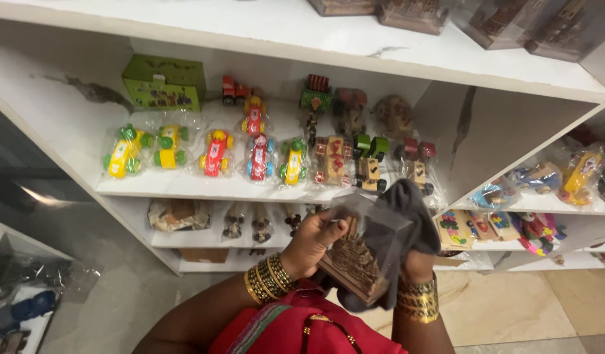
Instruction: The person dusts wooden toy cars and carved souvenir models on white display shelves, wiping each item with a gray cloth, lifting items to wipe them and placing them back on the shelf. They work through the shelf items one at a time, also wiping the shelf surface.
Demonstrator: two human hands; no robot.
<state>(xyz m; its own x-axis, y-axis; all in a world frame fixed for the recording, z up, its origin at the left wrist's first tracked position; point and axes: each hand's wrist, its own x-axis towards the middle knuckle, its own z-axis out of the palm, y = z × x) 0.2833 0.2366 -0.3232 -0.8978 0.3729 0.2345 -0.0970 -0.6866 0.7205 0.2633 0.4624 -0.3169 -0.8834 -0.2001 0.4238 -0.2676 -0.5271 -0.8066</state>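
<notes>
My left hand (315, 241) grips the left edge of a brown carved wooden model (355, 265) wrapped in clear plastic. My right hand (417, 262) is mostly hidden under a dark grey cloth (407, 216) that it presses against the model's right side. Gold bangles sit on both wrists. The model is held in front of a white shelf unit (204, 187), just below the row of wrapped wooden toy cars (214, 152).
The middle shelf holds several bagged toy cars, trucks (368, 164) and a green box (163, 83). More wrapped toys (581, 172) and colourful puzzles (456, 229) fill the right bay. Boxed models (414, 14) stand on top. The floor (499, 308) is beige tile.
</notes>
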